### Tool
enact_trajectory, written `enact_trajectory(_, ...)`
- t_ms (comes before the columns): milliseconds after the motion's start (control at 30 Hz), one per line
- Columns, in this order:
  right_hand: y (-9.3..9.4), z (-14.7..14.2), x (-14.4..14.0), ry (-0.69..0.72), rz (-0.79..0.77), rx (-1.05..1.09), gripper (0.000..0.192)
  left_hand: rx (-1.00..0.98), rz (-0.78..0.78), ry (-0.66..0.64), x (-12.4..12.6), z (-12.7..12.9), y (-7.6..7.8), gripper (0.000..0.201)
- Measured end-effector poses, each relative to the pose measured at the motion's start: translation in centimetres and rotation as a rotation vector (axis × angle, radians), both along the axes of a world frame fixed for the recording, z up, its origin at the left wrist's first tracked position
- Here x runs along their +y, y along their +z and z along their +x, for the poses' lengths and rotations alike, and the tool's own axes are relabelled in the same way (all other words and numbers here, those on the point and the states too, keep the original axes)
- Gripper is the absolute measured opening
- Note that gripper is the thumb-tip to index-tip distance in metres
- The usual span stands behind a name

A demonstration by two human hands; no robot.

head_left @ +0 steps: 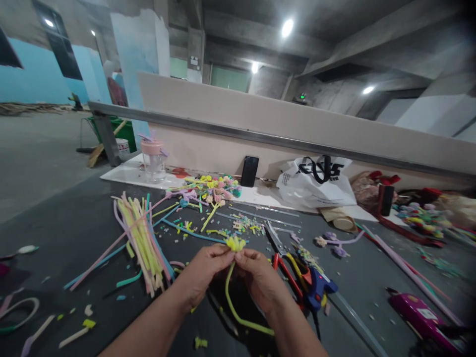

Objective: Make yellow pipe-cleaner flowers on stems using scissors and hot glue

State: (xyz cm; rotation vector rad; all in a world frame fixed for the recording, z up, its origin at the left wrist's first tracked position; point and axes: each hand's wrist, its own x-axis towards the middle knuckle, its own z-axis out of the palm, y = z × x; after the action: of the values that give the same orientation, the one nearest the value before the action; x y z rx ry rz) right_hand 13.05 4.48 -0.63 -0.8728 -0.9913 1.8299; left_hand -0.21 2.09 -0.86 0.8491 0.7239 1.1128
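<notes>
A yellow pipe-cleaner flower (pixel 235 243) is pinched between the fingertips of both hands, just above the dark tabletop. From under it a bent yellow-green stem (pixel 231 305) curves down toward my right forearm. My left hand (pixel 203 275) closes on the flower's base from the left. On the other side, the thumb and fingers of my right hand (pixel 260 277) press at the same spot. Finished flowers (pixel 211 188) in yellow, pink and purple lie beyond the hands. To the left rests a bundle of pastel pipe cleaners (pixel 141 243).
Right of my hands lie red-handled pliers (pixel 288 277), a blue glue gun (pixel 322 287) and a clear glue stick (pixel 357 320). A purple glue gun (pixel 420 315) sits farther right. Along the back stand a pink-lidded cup (pixel 152 161), a phone (pixel 249 171) and a white bag (pixel 316 186).
</notes>
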Motion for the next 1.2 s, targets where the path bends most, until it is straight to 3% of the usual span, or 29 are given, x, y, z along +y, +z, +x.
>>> enact_trajectory(167,0.2,-0.2,-0.4,0.091,-0.109,0.062,0.022,-0.088,0.041,0.064,-0.1,0.0,-0.2,0.019)
enact_trajectory(300,0.0,-0.1,-0.1,0.123,-0.105,0.106,0.018,-0.095,0.009,0.134,0.0,0.1,-0.4,0.016)
enact_trajectory(467,-0.1,-0.1,0.1,0.117,-0.036,0.051,0.016,-0.138,-0.036,0.242,0.5,0.1,-0.5,0.020)
enact_trajectory(600,0.1,-0.5,-0.4,0.123,0.100,-0.122,0.020,-0.128,-0.047,0.288,0.8,-0.2,-0.5,0.019)
enact_trajectory(833,-0.9,-1.3,-1.1,0.310,0.250,-0.303,0.034,-0.055,-0.134,0.461,0.8,-0.2,-0.3,0.023)
enact_trajectory(967,-1.2,-1.4,-1.3,0.361,0.294,-0.336,0.033,-0.145,-0.136,0.415,0.7,-0.1,0.1,0.022)
enact_trajectory(1200,-0.2,-1.1,-1.7,0.378,0.401,-0.525,0.023,-0.242,-0.099,0.295,0.5,-0.6,0.7,0.013)
